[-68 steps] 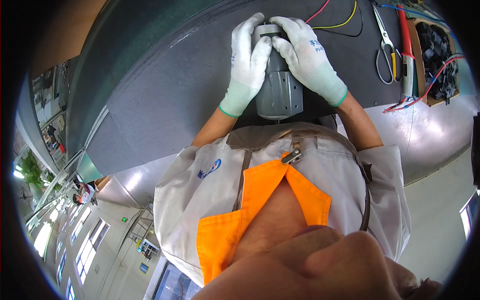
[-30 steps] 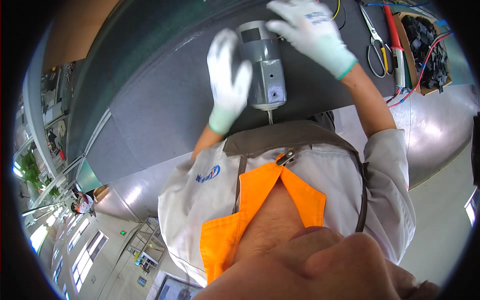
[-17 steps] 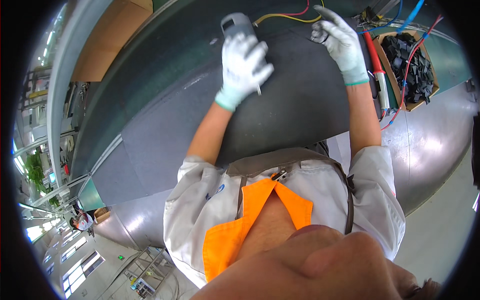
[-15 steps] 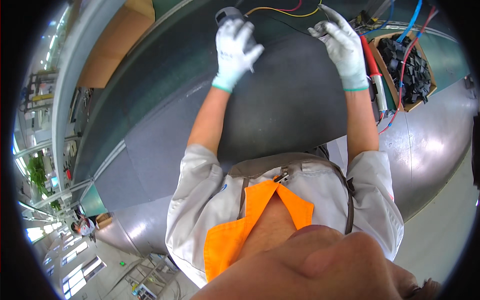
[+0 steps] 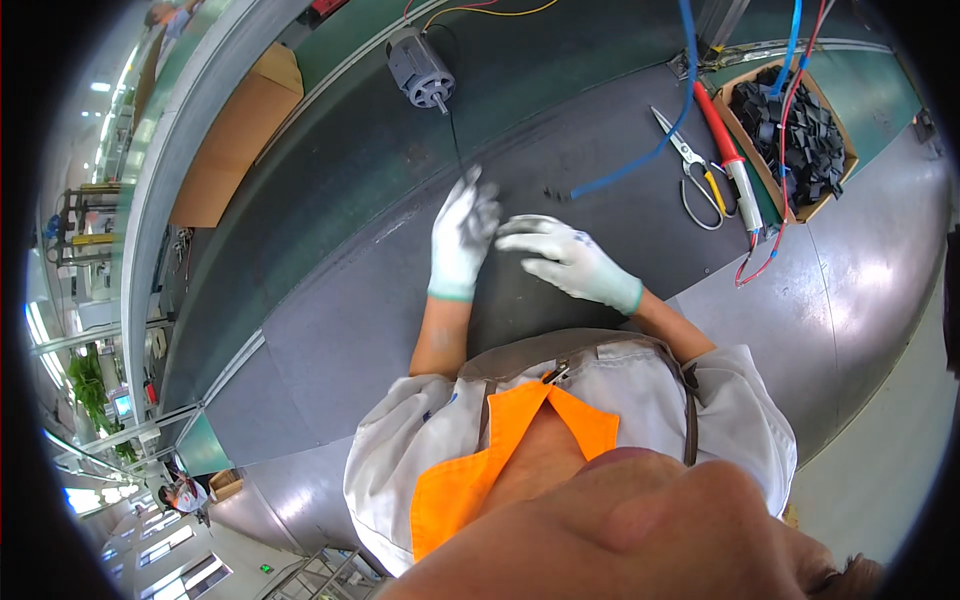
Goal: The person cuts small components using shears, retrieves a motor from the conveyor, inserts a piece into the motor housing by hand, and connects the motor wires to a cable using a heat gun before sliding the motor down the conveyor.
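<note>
My left hand (image 5: 463, 236), in a white glove, is raised over the dark work surface with its fingers closed at the end of a thin black wire (image 5: 456, 142). That wire runs back toward a grey electric motor (image 5: 420, 70), which lies with its metal shaft pointing at me. Motion blurs the left fingertips. My right hand (image 5: 572, 262), gloved the same way, is just to the right, its fingers stretched toward the left hand and apart, with nothing visible in them. Yellow and red wires (image 5: 480, 10) trail from behind the motor.
On the right lie scissors (image 5: 690, 160) with a yellow grip and a red-and-white handheld tool (image 5: 732, 160), beside a cardboard box (image 5: 850, 165) of black plastic parts. A blue hose (image 5: 650, 155) hangs over the surface (image 5: 330, 330). A brown carton (image 5: 240, 140) stands behind a rail at left.
Both hands have drawn back toward me and come close together. The left hand has left the motor, which now shows further left. The right hand has moved away from the tools.
</note>
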Demonstrator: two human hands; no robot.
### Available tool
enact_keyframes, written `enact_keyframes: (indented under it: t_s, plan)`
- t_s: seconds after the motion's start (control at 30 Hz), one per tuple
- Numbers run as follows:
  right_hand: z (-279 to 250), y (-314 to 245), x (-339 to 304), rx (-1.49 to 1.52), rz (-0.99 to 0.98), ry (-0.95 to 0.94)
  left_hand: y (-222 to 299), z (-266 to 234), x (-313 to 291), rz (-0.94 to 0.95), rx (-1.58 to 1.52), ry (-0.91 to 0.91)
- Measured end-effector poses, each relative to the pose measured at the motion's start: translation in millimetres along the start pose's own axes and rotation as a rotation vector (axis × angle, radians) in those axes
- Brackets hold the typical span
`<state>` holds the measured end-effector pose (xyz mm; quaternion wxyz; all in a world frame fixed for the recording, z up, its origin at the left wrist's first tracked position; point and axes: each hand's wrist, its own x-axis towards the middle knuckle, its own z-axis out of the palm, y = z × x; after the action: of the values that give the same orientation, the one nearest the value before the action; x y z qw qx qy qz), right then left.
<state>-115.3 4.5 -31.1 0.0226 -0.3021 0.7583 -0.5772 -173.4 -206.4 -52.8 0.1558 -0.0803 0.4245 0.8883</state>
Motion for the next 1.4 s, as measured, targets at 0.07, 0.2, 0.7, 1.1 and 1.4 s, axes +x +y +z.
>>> enact_keyframes:
  t_s: [0.07,0.2,0.7,1.1,1.4]
  plan:
    - [-26.3,-6.9,-17.7,0.057,0.127,-0.013,6.1,-24.3,-34.4,0.002,-0.017,0.026]
    - [-83.6,-0.3,-56.9,0.228,0.299,0.111,31.9,-36.1,-124.1,0.027,0.322,0.103]
    - [-209.2,37.2,41.4,0.014,0.388,1.024,15.5,-33.0,-222.5,-0.224,1.101,-0.331]
    - [-193.0,18.9,-44.3,0.108,0.524,0.660,27.8,-58.3,-227.0,-0.426,0.866,-0.122]
    - [-249.2,63.2,4.2,0.424,0.266,0.633,32.3,-44.0,-189.5,-0.128,0.454,-0.046]
